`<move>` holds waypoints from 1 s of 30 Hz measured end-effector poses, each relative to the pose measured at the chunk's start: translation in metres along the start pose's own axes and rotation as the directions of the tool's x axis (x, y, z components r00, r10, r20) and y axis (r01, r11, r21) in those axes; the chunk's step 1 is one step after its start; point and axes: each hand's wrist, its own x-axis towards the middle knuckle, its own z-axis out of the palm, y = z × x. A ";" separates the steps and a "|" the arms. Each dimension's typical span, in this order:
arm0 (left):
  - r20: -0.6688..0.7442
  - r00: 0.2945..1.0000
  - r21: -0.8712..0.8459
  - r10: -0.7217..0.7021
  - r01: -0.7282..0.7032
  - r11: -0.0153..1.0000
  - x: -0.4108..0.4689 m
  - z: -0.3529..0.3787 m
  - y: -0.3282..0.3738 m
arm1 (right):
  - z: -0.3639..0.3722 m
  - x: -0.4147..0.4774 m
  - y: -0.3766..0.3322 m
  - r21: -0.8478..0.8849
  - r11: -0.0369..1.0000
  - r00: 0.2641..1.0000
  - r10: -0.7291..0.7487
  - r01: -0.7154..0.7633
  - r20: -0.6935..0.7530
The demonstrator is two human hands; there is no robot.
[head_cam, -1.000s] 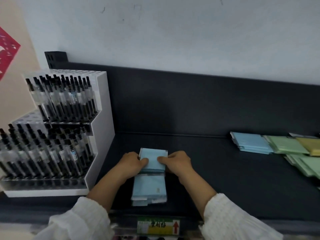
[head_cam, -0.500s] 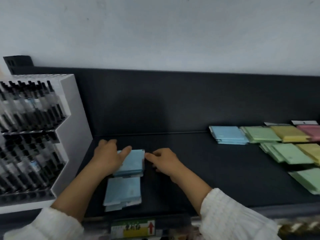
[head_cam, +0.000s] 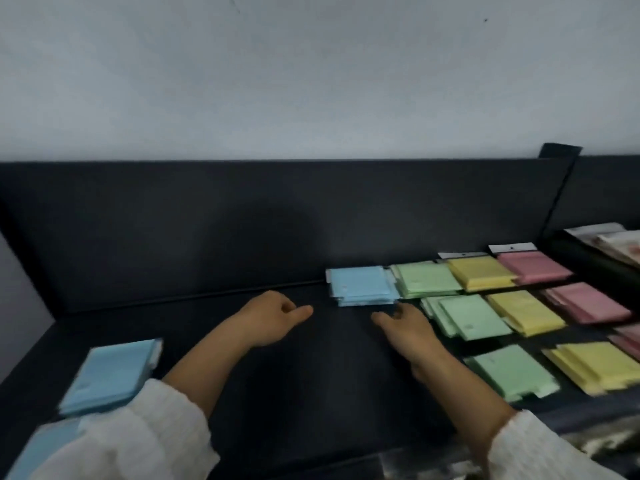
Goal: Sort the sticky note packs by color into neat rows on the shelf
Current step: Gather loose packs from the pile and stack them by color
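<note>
**Two empty hands over the shelf, sorted packs to the right**

Head view. The left hand [head_cam: 273,317] was over the dark shelf [head_cam: 311,382], its fingers loosely curled and thumb pointing right, holding nothing. The right hand [head_cam: 405,327], just to its right, was relaxed and empty too. Its fingertips were near the back blue stack [head_cam: 360,285], which lay just beyond it against the back panel [head_cam: 242,220]. Whether they touched the stack could not be told.

Nearer the person than the left hand and off to its left, beside the forearm, lay the near blue stack [head_cam: 110,375], blurred. A second blue pack [head_cam: 38,448] below it was half hidden by the white sleeve [head_cam: 131,441].

To the right of the right hand, the packs lay in columns by colour. The green packs [head_cam: 467,317] were closest, just beside the hand. The yellow packs [head_cam: 523,311] came next, and the pink packs [head_cam: 585,303] were farthest, partly cut off by the frame edge.
</note>
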 end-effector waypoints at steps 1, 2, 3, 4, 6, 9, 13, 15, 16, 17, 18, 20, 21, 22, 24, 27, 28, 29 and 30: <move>-0.010 1.000 -0.018 -0.016 0.016 1.000 0.009 0.008 0.005 | -0.004 0.007 0.005 0.010 1.000 1.000 0.005 -0.005 -0.011; -0.017 0.999 -0.040 -0.032 0.031 0.999 0.018 0.018 0.012 | -0.009 0.016 0.011 0.028 1.000 1.000 0.009 -0.009 -0.022; -0.030 0.998 -0.068 -0.047 0.045 0.997 0.027 0.027 0.016 | -0.011 0.023 0.013 0.047 0.999 0.999 0.014 -0.012 -0.032; -0.044 0.997 -0.098 -0.062 0.057 0.994 0.036 0.035 0.020 | -0.013 0.029 0.014 0.063 0.998 0.999 0.008 -0.006 -0.038; -0.070 0.994 -0.152 -0.087 0.075 0.986 0.050 0.049 0.026 | -0.015 0.040 0.013 0.078 0.997 0.999 0.011 -0.007 -0.046; -0.142 0.982 -0.198 -0.124 0.095 0.976 0.065 0.064 0.037 | -0.015 0.053 0.013 0.058 0.998 0.999 0.017 -0.015 -0.033; -0.209 0.969 -0.243 -0.131 0.078 0.967 0.080 0.075 0.045 | -0.010 0.067 0.015 -0.003 1.000 0.999 -0.015 0.014 -0.030; -0.212 0.969 -0.234 -0.126 0.075 0.969 0.087 0.080 0.046 | -0.008 0.073 0.016 -0.031 0.999 0.999 -0.024 0.023 -0.042; -0.214 0.969 -0.220 -0.126 0.078 0.972 0.090 0.083 0.046 | -0.007 0.075 0.017 -0.042 0.999 0.998 -0.030 0.028 -0.051; -0.216 0.967 -0.206 -0.137 0.092 0.974 0.094 0.085 0.047 | -0.006 0.077 0.017 -0.049 0.998 0.998 -0.039 0.036 -0.056; -0.225 0.963 -0.186 -0.148 0.107 0.977 0.096 0.086 0.047 | -0.005 0.079 0.018 -0.051 0.998 0.997 -0.052 0.049 -0.061; -0.257 0.952 -0.154 -0.163 0.126 0.980 0.102 0.089 0.048 | -0.003 0.082 0.019 -0.044 0.996 0.994 -0.077 0.073 -0.076; -0.270 0.947 -0.163 -0.173 0.132 0.978 0.104 0.090 0.048 | -0.002 0.082 0.019 -0.039 0.996 0.993 -0.084 0.081 -0.088; -0.276 0.945 -0.192 -0.176 0.125 0.973 0.107 0.090 0.048 | -0.001 0.081 0.019 -0.037 0.996 0.990 -0.088 0.085 -0.110; -0.264 0.949 -0.308 -0.173 0.087 0.948 0.110 0.090 0.045 | 0.001 0.080 0.020 -0.036 0.994 0.978 -0.105 0.100 -0.180; -0.238 0.955 -0.488 -0.178 0.041 0.872 0.109 0.085 0.042 | 0.002 0.079 0.021 -0.007 0.993 0.965 -0.116 0.118 -0.236; -0.219 0.957 -0.545 -0.189 0.041 0.838 0.108 0.083 0.041 | 0.003 0.080 0.020 0.005 0.994 0.967 -0.107 0.111 -0.230; -0.194 0.960 -0.593 -0.200 0.048 0.804 0.107 0.079 0.040 | 0.004 0.081 0.020 0.006 0.995 0.972 -0.096 0.099 -0.216; -0.170 0.963 -0.631 -0.208 0.056 0.774 0.106 0.075 0.040 | 0.005 0.083 0.021 -0.001 0.995 0.976 -0.094 0.095 -0.196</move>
